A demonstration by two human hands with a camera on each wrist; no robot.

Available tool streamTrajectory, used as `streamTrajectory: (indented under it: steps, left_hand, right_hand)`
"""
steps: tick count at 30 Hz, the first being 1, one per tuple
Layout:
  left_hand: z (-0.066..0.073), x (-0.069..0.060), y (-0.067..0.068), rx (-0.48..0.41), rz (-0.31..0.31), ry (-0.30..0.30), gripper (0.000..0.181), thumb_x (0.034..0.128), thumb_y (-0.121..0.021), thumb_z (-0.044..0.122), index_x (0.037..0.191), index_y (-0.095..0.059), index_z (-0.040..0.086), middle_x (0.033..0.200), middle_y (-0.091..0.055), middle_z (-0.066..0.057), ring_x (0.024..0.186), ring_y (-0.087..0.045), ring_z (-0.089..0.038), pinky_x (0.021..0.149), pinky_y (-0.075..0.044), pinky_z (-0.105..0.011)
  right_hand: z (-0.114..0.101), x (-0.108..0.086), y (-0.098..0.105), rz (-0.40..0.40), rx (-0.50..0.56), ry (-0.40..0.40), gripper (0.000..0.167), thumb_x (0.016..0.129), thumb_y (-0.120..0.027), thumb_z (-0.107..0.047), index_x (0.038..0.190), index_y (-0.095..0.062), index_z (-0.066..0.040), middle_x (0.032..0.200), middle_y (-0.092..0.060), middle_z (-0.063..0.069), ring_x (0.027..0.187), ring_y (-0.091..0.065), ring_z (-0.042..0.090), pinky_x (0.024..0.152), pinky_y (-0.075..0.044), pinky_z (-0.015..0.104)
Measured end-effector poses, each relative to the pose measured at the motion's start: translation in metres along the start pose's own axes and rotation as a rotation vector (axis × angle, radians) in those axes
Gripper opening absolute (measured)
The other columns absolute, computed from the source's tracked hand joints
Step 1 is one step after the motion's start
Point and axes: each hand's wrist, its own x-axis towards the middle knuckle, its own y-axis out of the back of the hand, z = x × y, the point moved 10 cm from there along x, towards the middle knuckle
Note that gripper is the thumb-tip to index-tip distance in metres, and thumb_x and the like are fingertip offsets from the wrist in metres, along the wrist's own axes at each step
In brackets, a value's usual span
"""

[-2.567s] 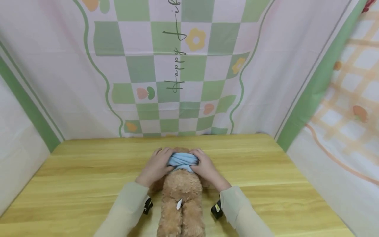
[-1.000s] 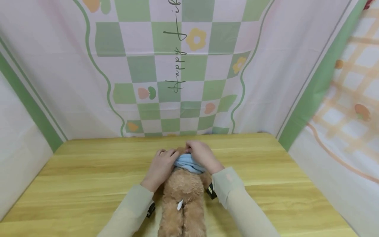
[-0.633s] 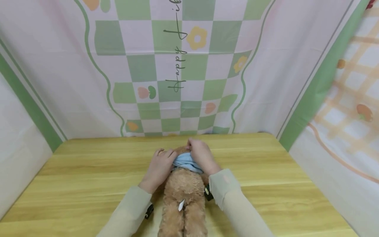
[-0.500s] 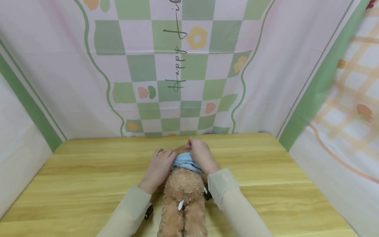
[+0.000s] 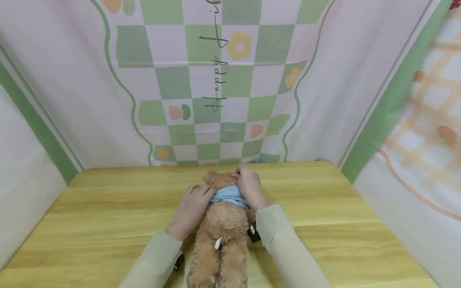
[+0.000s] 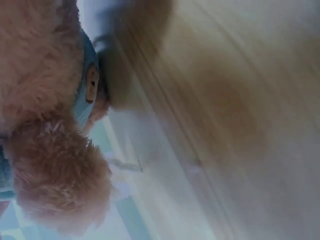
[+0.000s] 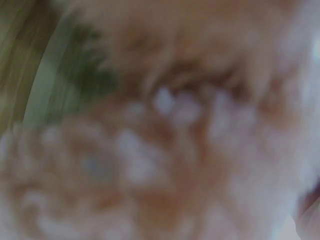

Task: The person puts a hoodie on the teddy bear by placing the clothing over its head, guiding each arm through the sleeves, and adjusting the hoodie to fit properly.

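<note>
Tabletop (image 5: pixel 306 192) runs toward nine and three, far edge at twelve; plush bear (image 5: pixel 225 220) lies at six. Left hand (image 5: pixel 191 208) bends fingers on blue cloth (image 5: pixel 229 195), right hand (image 5: pixel 250 187) beside the head (image 5: pixel 220 181); pinch unclear. Left wrist view alone shows a brown patch (image 6: pixel 91 84).

The tabletop (image 5: pixel 108 208) is yellow with a wood-grain finish. The far wall is white cloth (image 5: pixel 93 120) bearing a green-and-white checkered panel (image 5: pixel 173 82) with dark lettering (image 5: pixel 217 86). Orange-gridded cloth (image 5: pixel 425 156) hangs right; white sheeting (image 5: pixel 25 160) stands left. Green bands (image 5: pixel 378 124) edge both sides. Lighting is soft.
</note>
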Motion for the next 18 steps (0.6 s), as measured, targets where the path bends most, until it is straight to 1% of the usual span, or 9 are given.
streamTrajectory:
  steps: [1, 4, 7, 9, 11, 12, 14, 16, 18]
  left_hand:
    - [0.0, 0.0, 0.0, -0.015, -0.004, 0.015, 0.021, 0.0873, -0.061, 0.003, 0.106, -0.064, 0.014, 0.1, -0.066, -0.001, 0.089, -0.065, -0.017, 0.085, -0.051, -0.036]
    - [-0.005, 0.002, 0.0, -0.066, -0.018, 0.071, 0.023, 0.085, -0.066, 0.005, 0.107, -0.066, 0.013, 0.101, -0.067, -0.003, 0.09, -0.066, -0.02, 0.082, -0.051, -0.037]
    - [-0.011, 0.004, 0.0, -0.155, -0.052, 0.118, 0.029, 0.0827, -0.071, 0.007, 0.111, -0.066, 0.012, 0.103, -0.068, -0.005, 0.091, -0.067, -0.023, 0.082, -0.052, -0.039]
    - [-0.014, 0.006, -0.001, -0.218, -0.08, 0.143, 0.033, 0.0822, -0.072, 0.008, 0.114, -0.065, 0.011, 0.104, -0.068, -0.006, 0.092, -0.067, -0.025, 0.083, -0.052, -0.042]
    - [-0.015, 0.008, 0.0, -0.271, -0.1, 0.153, 0.035, 0.082, -0.072, 0.007, 0.116, -0.065, 0.012, 0.104, -0.067, -0.006, 0.092, -0.067, -0.027, 0.083, -0.052, -0.043]
    - [-0.015, 0.01, 0.0, -0.284, -0.106, 0.15, 0.035, 0.0821, -0.072, 0.008, 0.116, -0.065, 0.012, 0.104, -0.067, -0.006, 0.091, -0.066, -0.026, 0.083, -0.052, -0.043]
    - [-0.012, 0.013, 0.003, -0.295, -0.11, 0.125, 0.033, 0.0826, -0.072, 0.009, 0.115, -0.066, 0.014, 0.103, -0.067, -0.005, 0.089, -0.066, -0.025, 0.081, -0.053, -0.042]
    - [-0.006, 0.017, 0.007, -0.292, -0.099, 0.082, 0.031, 0.0832, -0.072, 0.009, 0.113, -0.067, 0.015, 0.104, -0.067, -0.004, 0.089, -0.066, -0.024, 0.08, -0.054, -0.04]
    - [0.001, 0.02, 0.009, -0.276, -0.094, 0.031, 0.03, 0.0836, -0.072, 0.012, 0.113, -0.067, 0.016, 0.106, -0.067, -0.003, 0.09, -0.067, -0.022, 0.079, -0.055, -0.037]
  right_hand:
    - [0.002, 0.001, 0.001, -0.016, 0.02, 0.002, 0.015, 0.092, -0.062, -0.016, 0.083, -0.066, -0.006, 0.081, -0.07, 0.011, 0.074, -0.065, 0.028, 0.068, -0.052, 0.039]
    - [0.004, 0.002, 0.0, -0.104, 0.099, 0.013, 0.015, 0.093, -0.062, -0.02, 0.091, -0.068, -0.007, 0.09, -0.069, 0.011, 0.082, -0.064, 0.026, 0.073, -0.052, 0.039]
    - [0.006, 0.0, 0.0, -0.183, 0.14, 0.016, 0.017, 0.092, -0.063, -0.023, 0.099, -0.068, -0.008, 0.1, -0.064, 0.01, 0.091, -0.062, 0.025, 0.078, -0.052, 0.04]
    - [0.005, -0.002, 0.001, -0.214, 0.142, 0.05, 0.02, 0.09, -0.066, -0.024, 0.102, -0.069, -0.008, 0.102, -0.063, 0.01, 0.094, -0.061, 0.024, 0.081, -0.051, 0.04]
    - [0.003, -0.005, 0.003, -0.24, 0.138, 0.095, 0.022, 0.088, -0.068, -0.022, 0.105, -0.07, -0.008, 0.102, -0.063, 0.01, 0.095, -0.061, 0.025, 0.084, -0.052, 0.04]
    - [0.003, -0.006, 0.002, -0.257, 0.142, 0.114, 0.022, 0.088, -0.068, -0.02, 0.106, -0.071, -0.008, 0.102, -0.065, 0.01, 0.095, -0.062, 0.025, 0.085, -0.052, 0.04]
    - [0.001, -0.009, 0.001, -0.295, 0.152, 0.153, 0.024, 0.089, -0.066, -0.015, 0.111, -0.07, -0.006, 0.105, -0.068, 0.011, 0.098, -0.063, 0.026, 0.087, -0.053, 0.04]
    - [0.002, -0.012, -0.001, -0.332, 0.172, 0.162, 0.027, 0.09, -0.063, -0.01, 0.116, -0.068, -0.005, 0.111, -0.068, 0.013, 0.102, -0.064, 0.026, 0.09, -0.053, 0.039]
    - [0.002, -0.013, -0.002, -0.35, 0.192, 0.169, 0.029, 0.091, -0.062, -0.006, 0.119, -0.066, -0.003, 0.116, -0.067, 0.015, 0.105, -0.064, 0.028, 0.091, -0.054, 0.039]
